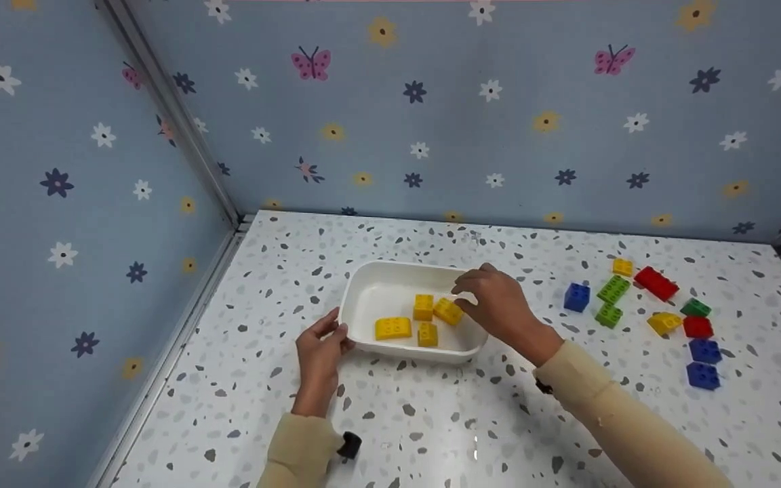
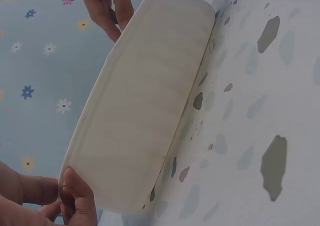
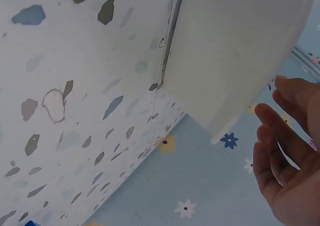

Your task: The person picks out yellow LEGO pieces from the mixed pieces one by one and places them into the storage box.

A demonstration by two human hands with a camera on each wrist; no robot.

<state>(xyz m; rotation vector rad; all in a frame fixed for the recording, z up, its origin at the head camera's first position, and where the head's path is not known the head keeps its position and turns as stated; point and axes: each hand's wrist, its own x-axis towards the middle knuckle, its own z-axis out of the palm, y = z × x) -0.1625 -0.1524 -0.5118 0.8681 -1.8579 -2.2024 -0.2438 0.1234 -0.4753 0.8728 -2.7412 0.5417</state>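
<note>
A white plastic tub (image 1: 377, 271) stands on the speckled table with several yellow toy bricks (image 1: 392, 328) inside it. My left hand (image 1: 321, 349) pinches the tub's rim at its near left corner, the thumb against the outer wall in the left wrist view. Over the tub's right end hovers my right hand (image 1: 495, 301), its fingers loosely bent. Beneath those fingertips lies one yellow brick (image 1: 448, 311). In the right wrist view the right fingers (image 3: 270, 121) are beside the tub's wall (image 3: 225, 51), with nothing showing between them and the thumb.
To the right lie loose bricks: a blue one (image 1: 576, 297), light green ones (image 1: 613, 289), a long red one (image 1: 656, 283), a dark green one (image 1: 695, 308), yellow ones (image 1: 664, 322) and two more blue ones (image 1: 704, 375). A patterned wall (image 1: 445, 135) stands behind the table.
</note>
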